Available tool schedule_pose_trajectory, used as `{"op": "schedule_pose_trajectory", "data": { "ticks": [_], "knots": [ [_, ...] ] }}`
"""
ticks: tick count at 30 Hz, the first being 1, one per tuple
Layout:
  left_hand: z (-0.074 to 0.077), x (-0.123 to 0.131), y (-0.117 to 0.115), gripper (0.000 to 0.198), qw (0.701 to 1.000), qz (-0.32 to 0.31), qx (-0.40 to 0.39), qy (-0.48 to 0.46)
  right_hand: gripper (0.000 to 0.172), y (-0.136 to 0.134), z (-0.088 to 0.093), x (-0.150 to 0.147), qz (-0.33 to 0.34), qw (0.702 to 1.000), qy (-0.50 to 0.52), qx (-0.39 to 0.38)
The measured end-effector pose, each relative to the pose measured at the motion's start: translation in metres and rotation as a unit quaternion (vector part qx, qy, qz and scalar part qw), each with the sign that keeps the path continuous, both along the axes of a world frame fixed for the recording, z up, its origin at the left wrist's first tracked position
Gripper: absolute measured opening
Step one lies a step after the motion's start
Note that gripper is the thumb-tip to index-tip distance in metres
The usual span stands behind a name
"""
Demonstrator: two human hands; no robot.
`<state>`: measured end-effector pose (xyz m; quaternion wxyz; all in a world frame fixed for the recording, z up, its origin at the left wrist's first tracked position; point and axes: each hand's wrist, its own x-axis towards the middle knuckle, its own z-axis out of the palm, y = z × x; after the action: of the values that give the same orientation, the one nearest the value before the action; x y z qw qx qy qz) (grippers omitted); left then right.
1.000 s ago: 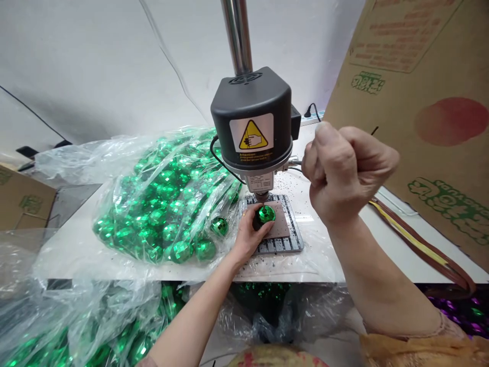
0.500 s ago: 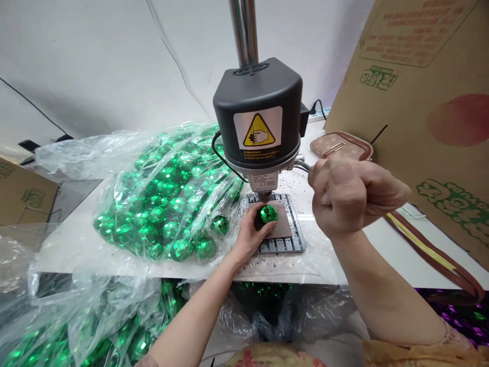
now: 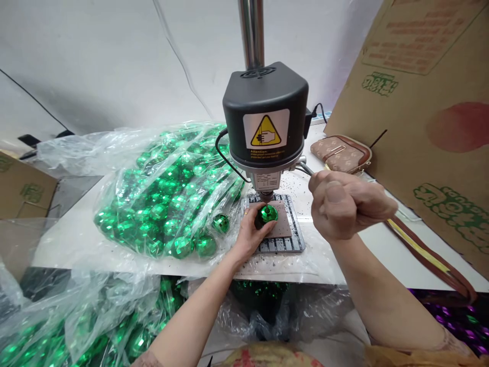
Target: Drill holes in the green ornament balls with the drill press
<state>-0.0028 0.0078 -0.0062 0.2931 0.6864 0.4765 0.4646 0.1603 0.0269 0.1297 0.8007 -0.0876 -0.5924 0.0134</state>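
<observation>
A small bench drill press (image 3: 266, 120) with a black motor head and a yellow warning sticker stands on a white table (image 3: 401, 255). My left hand (image 3: 250, 230) is closed round a green faceted ball (image 3: 267, 214) that sits on the slotted base plate (image 3: 295, 235), right under the drill tip. My right hand (image 3: 346, 204) is a fist wrapped round the metal feed lever (image 3: 305, 168) on the machine's right side. Black shavings are scattered about the base.
An open plastic bag of several green faceted balls (image 3: 164, 196) lies left of the machine. More green balls in plastic (image 3: 76, 331) hang below the table edge. A patterned pouch (image 3: 340, 153) with a brown strap and a large cardboard box (image 3: 431, 102) stand at right.
My right fist has come down with the lever, from level with the motor head to beside the chuck. The left hand and ball have stayed put.
</observation>
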Motion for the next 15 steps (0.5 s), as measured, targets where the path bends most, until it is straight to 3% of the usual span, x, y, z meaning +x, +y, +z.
{"op": "schedule_pose_trajectory", "data": {
  "ticks": [6,12,15],
  "knots": [
    [0.000,0.000,0.001,0.045,1.000,0.000,0.005,0.003,0.048,0.003,-0.002,0.001,0.008,0.999,-0.010,0.030],
    [-0.003,-0.001,0.000,0.045,1.000,0.001,0.010,0.004,0.042,0.002,-0.017,0.003,0.023,0.998,-0.038,0.039],
    [-0.002,-0.001,0.000,0.045,1.000,0.000,0.009,0.003,0.048,-0.002,-0.009,-0.001,0.011,1.000,-0.011,0.000]
  ]
}}
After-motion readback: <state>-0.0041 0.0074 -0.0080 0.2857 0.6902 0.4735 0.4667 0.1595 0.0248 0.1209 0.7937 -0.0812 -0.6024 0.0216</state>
